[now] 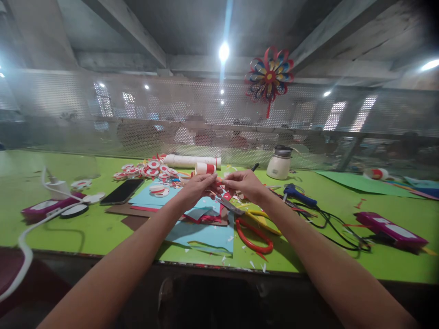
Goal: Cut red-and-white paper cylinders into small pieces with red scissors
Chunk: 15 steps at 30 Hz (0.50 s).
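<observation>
My left hand [203,186] and my right hand [244,183] meet over the middle of the table, fingertips almost touching. Between them is a small red piece [218,182], apparently paper, pinched by both; its shape is mostly hidden by the fingers. Just below lie large scissors [255,237] with one red and one yellow handle, blades pointing toward my fingers. Light blue paper sheets [206,235] are stacked with red and brown ones under my left hand. A white and red paper roll [205,168] sits right behind the fingers.
Red and white discs [152,170] are heaped at the back left, near a phone [122,192]. A glue gun [300,195] with black cable, a purple box [391,230] and a cream jug [279,163] stand right. A paper flower [270,75] hangs before the mesh screen [192,105].
</observation>
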Each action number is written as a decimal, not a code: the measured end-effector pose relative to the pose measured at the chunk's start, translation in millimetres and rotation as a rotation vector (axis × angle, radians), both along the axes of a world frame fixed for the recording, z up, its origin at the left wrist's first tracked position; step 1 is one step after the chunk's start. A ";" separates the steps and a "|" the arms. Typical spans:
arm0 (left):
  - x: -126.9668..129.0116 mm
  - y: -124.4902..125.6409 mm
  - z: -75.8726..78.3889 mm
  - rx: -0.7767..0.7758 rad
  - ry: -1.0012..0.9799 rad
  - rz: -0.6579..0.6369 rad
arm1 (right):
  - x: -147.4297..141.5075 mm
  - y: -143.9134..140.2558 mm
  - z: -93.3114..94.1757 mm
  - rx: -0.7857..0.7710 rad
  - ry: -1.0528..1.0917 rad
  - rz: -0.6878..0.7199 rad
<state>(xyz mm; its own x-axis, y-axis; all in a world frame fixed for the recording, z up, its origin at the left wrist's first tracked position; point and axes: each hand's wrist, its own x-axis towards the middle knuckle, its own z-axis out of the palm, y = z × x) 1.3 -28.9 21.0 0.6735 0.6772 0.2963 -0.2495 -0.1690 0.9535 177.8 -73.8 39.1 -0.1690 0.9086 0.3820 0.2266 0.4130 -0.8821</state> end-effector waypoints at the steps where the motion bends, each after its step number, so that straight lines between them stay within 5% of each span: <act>1: 0.9 0.2 -0.4 0.012 -0.006 0.020 | -0.2 0.5 -0.4 0.013 -0.028 -0.008; 9: 3.7 -1.5 1.0 0.256 0.102 0.194 | -0.4 -0.1 0.1 0.034 -0.118 -0.044; 15: 7.1 5.1 -7.2 0.410 0.161 0.176 | 1.3 1.5 -2.1 0.041 -0.131 -0.039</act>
<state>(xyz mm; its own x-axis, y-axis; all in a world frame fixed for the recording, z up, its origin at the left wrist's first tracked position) 8.4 -23.8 13.9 0.6185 0.6343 0.4638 -0.0374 -0.5657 0.8237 179.1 -72.3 37.0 -0.1849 0.8996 0.3957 0.3552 0.4366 -0.8265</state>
